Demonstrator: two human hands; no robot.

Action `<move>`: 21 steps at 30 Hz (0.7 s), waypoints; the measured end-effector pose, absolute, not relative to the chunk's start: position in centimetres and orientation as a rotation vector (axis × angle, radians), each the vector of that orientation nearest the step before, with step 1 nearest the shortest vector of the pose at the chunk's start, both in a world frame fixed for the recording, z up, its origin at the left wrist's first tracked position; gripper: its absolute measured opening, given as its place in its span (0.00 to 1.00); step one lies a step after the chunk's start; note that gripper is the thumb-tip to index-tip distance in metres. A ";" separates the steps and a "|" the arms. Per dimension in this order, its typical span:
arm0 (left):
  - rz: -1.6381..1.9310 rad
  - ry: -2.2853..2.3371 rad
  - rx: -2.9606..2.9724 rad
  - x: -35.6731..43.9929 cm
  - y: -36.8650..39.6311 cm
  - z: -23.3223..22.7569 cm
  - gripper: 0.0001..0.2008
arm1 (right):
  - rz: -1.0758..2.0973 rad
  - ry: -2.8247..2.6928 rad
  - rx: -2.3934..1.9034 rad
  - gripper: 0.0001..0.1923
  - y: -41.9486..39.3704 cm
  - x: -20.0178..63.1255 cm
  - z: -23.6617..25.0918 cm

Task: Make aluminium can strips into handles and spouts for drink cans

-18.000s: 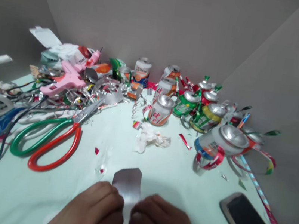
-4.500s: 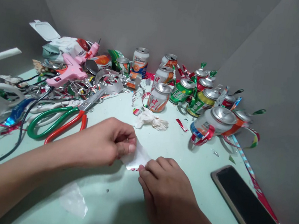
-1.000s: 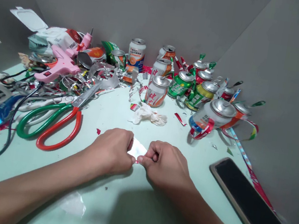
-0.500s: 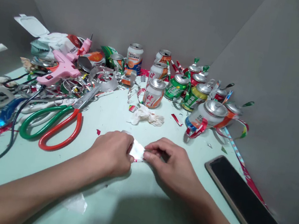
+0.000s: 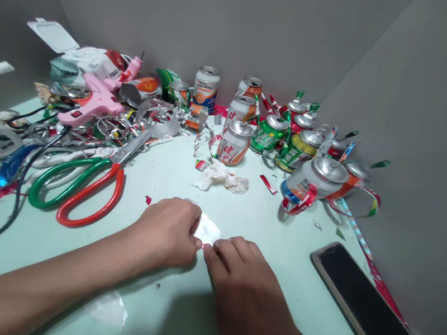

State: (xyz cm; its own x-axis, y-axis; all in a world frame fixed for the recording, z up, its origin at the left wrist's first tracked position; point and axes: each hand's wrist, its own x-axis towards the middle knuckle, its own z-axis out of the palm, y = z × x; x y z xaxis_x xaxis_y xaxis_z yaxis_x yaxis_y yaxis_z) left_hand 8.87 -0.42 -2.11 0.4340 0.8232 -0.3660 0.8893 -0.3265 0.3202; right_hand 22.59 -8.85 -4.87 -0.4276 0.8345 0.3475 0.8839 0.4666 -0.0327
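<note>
A small silvery piece of can metal [image 5: 207,228] lies on the pale green table [image 5: 166,317] between my hands. My left hand [image 5: 169,229] pinches its left edge with curled fingers. My right hand [image 5: 238,274] presses fingertips on its lower right edge, palm down on the table. Most of the piece is hidden under my fingers; a red trace shows at its lower rim.
Red and green scissors [image 5: 79,190] lie to the left, with a pink glue gun [image 5: 92,101], black cables and metal scraps behind. Several drink cans [image 5: 236,141] crowd the back corner. A crumpled tissue [image 5: 219,177] sits ahead, a dark phone [image 5: 373,316] at right.
My right hand has slid down and flattened, fingertips now at the piece's lower right edge. My left hand keeps its pinch in the same spot.
</note>
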 end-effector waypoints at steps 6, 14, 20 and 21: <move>-0.193 1.432 2.140 8.8 0.1 -2.4 0.09 | -0.122 -2.503 -1.401 0.15 -8.4 22.4 -4.8; -0.134 1.443 2.102 8.7 0.0 -2.7 0.09 | -0.176 -2.470 -1.441 0.14 -8.7 22.1 -5.0; -0.014 1.205 1.873 7.3 0.3 -1.8 0.08 | -0.129 -2.606 -1.437 0.17 -8.7 22.5 -5.1; 0.016 1.188 1.838 7.1 0.2 -1.6 0.08 | -0.123 -2.629 -1.455 0.17 -8.6 22.5 -5.1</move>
State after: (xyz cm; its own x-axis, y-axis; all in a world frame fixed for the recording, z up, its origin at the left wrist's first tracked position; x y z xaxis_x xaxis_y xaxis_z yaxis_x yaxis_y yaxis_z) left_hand 7.14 0.22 -1.62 0.5347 0.7257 -0.4330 0.7141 -0.1140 0.6907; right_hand 22.45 -8.63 -5.06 -0.5251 0.8365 0.1565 0.8475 0.5308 0.0066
